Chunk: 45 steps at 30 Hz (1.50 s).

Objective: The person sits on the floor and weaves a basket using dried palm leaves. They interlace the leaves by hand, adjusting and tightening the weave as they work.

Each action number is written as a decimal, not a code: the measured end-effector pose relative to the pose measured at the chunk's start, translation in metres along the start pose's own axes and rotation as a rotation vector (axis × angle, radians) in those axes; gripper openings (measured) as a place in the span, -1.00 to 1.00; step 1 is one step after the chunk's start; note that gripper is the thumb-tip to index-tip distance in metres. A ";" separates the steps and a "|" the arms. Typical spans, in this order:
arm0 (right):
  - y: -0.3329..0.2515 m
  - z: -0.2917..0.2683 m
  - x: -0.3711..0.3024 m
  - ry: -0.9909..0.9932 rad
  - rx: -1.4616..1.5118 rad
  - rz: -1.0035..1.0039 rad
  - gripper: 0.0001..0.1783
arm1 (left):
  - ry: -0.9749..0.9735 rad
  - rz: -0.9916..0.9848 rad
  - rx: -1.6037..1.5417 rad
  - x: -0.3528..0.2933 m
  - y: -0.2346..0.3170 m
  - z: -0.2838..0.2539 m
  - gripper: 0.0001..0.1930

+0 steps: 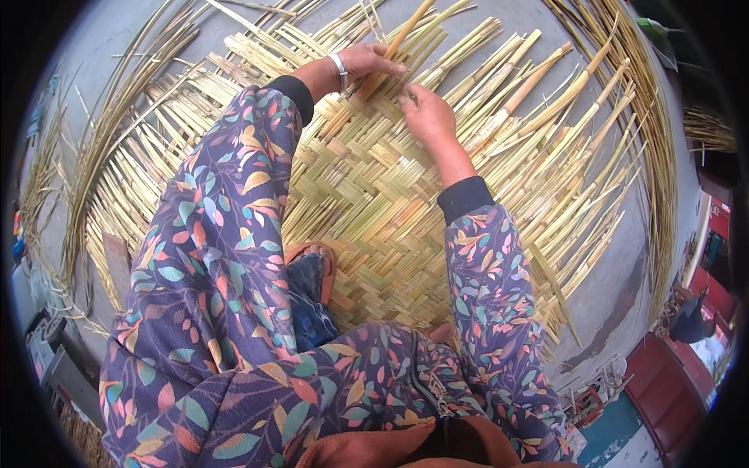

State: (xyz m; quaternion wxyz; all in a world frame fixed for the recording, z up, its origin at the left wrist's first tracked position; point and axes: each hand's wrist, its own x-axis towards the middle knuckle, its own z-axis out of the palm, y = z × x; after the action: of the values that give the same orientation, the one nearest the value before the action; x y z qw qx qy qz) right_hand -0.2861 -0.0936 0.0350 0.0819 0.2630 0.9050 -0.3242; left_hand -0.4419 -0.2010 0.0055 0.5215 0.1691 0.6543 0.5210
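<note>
A woven mat of flattened, split cane or reed lies under me, pale green and straw-coloured, in a zigzag weave. Its loose strip ends fan out to the left, right and far side. At the mat's far edge my left hand, with a pale bangle on its wrist, closes its fingers on a brownish strip. Just right of it, my right hand has its fingers pinched together low over the weave. What lies between those fingertips is hidden. My sandalled foot rests on the mat.
Long thin stalks lie in a curved bundle on the grey floor at the right. More stalks curve along the left. Dark red chairs stand at the lower right, with a person beyond them.
</note>
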 end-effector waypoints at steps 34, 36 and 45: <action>0.029 0.059 -0.048 0.407 -0.573 -0.428 -0.73 | 0.693 0.291 0.741 -0.066 -0.070 0.033 -0.43; 0.028 0.056 -0.055 0.398 -0.575 -0.436 -0.70 | 0.678 0.401 1.034 -0.070 -0.081 0.041 -0.45; 0.083 -0.028 -0.134 -0.079 -0.469 -0.574 -0.58 | 0.527 0.217 1.478 -0.067 -0.083 0.052 -0.55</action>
State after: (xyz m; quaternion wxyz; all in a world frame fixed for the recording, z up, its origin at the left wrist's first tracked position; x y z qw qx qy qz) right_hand -0.1282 -0.0785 0.0544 0.0806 -0.0403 0.9877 -0.1276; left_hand -0.3437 -0.2594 -0.0270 0.0483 0.4054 0.9126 0.0221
